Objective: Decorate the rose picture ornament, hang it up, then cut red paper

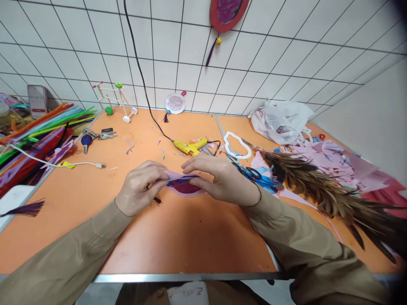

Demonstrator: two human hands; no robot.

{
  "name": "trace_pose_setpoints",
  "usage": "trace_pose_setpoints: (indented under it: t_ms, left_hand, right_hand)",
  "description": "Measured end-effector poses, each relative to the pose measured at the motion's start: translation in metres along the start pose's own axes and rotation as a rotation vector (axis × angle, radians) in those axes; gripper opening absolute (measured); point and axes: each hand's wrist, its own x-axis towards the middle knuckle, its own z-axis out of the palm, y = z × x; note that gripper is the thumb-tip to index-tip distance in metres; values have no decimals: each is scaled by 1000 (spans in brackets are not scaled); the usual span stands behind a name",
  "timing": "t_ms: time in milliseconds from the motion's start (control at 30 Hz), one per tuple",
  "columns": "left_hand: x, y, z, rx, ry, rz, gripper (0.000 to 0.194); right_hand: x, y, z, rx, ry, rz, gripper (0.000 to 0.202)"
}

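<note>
A small craft piece (183,187) with a pale pink rim, a dark purple middle and some blue is held low over the orange table. It looks like felt or cloth, though I cannot be sure. My left hand (140,186) pinches its left end between thumb and fingers. At the right end, my right hand (219,178) grips it, thumb on the near face and fingers along the far edge. Dark tassel threads (157,201) show beside the left fingertips. Just beyond the hands lies a yellow glue gun (190,147), its black cord running up the wall.
Scissors (251,172), a white cloud-shaped outline (238,146), brown feathers (305,182) and pink scraps (330,159) lie right. A plastic bag (280,120) stands behind. Left are keys (95,136), a white cable (63,164), pipe cleaners (47,127) and a stick-built cart (116,101).
</note>
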Motion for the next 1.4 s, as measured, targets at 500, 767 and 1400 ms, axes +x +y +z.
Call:
trace_pose_setpoints:
  t_ms: [500, 767, 1400]
  left_hand:
    - [2, 2, -1, 10, 3, 46, 21]
    - [0, -1, 0, 62, -2, 65, 14]
    - [3, 15, -4, -323, -218, -600, 17]
  right_hand:
    - [1, 5, -23, -28, -116, 155, 8]
    - [1, 6, -17, -51, -143, 228, 9]
    - [-2, -1, 27, 59, -122, 174, 8]
